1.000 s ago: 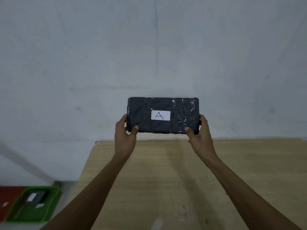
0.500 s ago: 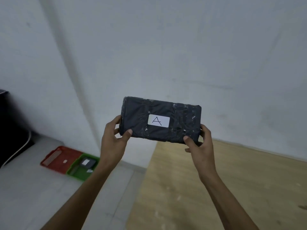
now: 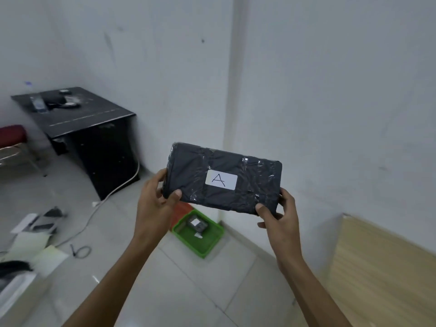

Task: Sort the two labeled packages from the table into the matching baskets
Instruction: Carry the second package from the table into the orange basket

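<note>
— What have you got there?

— From my head camera: a black package [image 3: 224, 179] wrapped in shiny film, raised in front of me, tilted down to the right. My left hand [image 3: 154, 204] is clamped on its left end, thumb on the front; my right hand [image 3: 280, 217] grips the lower right corner the same way. A white label [image 3: 221, 180] on the front reads "A".

— And the baskets?

— On the floor, below the package — a green basket [image 3: 200, 239] with a dark package [image 3: 197, 224] inside, and just behind it an orange-red basket [image 3: 180, 212], mostly hidden. The wooden table [image 3: 382, 274] sits at my lower right.
</note>
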